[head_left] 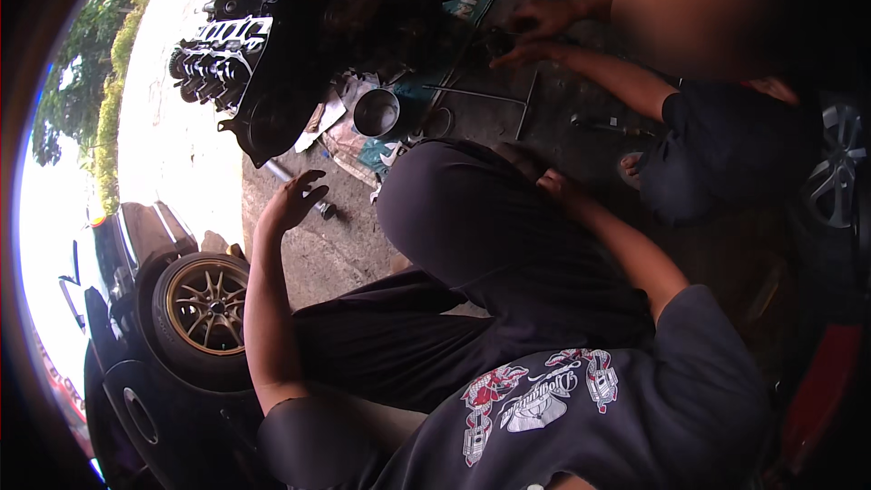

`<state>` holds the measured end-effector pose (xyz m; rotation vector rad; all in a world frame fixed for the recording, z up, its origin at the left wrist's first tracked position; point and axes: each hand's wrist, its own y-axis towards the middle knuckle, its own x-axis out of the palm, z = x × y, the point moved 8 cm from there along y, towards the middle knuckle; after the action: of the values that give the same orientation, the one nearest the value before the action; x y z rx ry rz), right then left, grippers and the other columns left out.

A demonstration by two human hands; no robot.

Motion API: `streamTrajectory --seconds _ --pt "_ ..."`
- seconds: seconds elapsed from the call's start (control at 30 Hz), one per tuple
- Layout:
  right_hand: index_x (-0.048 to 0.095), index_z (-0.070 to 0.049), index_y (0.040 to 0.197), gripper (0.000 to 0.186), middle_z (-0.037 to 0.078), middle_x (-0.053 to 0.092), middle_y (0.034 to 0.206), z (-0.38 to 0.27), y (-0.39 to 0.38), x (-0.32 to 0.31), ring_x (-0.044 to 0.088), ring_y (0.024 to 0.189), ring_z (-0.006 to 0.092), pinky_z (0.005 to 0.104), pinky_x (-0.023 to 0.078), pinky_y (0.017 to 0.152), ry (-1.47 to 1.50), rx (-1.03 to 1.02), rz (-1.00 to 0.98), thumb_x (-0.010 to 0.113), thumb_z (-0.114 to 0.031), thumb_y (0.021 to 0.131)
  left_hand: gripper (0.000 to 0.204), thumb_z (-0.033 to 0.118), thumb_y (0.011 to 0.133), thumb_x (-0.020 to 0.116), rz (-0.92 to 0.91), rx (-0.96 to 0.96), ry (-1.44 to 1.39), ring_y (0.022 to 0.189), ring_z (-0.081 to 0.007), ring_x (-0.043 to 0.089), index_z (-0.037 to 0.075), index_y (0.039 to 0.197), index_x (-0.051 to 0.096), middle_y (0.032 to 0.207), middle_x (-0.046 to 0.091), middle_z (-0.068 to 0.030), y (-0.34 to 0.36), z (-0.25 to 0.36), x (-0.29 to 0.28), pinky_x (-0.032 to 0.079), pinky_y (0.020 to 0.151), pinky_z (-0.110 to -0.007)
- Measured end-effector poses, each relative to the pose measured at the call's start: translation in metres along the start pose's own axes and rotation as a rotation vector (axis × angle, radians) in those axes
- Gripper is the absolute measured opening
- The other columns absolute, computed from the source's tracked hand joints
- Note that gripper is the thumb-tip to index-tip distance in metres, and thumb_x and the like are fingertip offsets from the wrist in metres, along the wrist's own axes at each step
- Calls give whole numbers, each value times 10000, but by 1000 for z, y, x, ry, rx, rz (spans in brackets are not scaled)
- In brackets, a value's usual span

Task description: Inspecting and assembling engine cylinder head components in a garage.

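Note:
My left hand point(298, 200) hovers over the concrete with its fingers apart and nothing in them. Just beneath it lies a metal rod-like tool point(324, 210) with a dark end, partly covered by the hand. My right hand point(557, 187) is beside my raised knee, its fingers curled. A dark brownish shape point(521, 161) is next to those fingers, too dim to name. Beyond my knee, an open metal cylinder point(376, 112) stands on a littered sheet. A wrench point(392, 155) lies close to it.
Engine parts point(238, 32) stand far left beside a large dark engine piece point(263, 122). A co-worker's hands point(535, 32) hold something dark at the far right. A long-handled tool point(481, 93) lies on the floor. A car wheel point(207, 303) is at my left.

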<state>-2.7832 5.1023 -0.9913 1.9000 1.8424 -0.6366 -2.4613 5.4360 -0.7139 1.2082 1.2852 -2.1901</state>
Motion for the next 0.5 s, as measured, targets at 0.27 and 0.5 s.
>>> streamTrajectory --seconds 0.27,0.5 --pt "552 -54 970 137 179 525 935 4 1 4 581 862 373 449 472 728 -17 14 9 480 -169 953 435 314 965 625 7 -2 -8 1115 -334 651 100 1340 570 1294 631 -176 -5 6 -2 518 939 -405" --pt "584 -48 996 120 173 562 961 13 -2 10 608 896 363 433 501 765 -98 -32 12 520 -113 918 439 322 963 625 22 -19 20 1109 -349 652 100 1338 570 1283 635 -183 -10 1 -2 518 941 -411"
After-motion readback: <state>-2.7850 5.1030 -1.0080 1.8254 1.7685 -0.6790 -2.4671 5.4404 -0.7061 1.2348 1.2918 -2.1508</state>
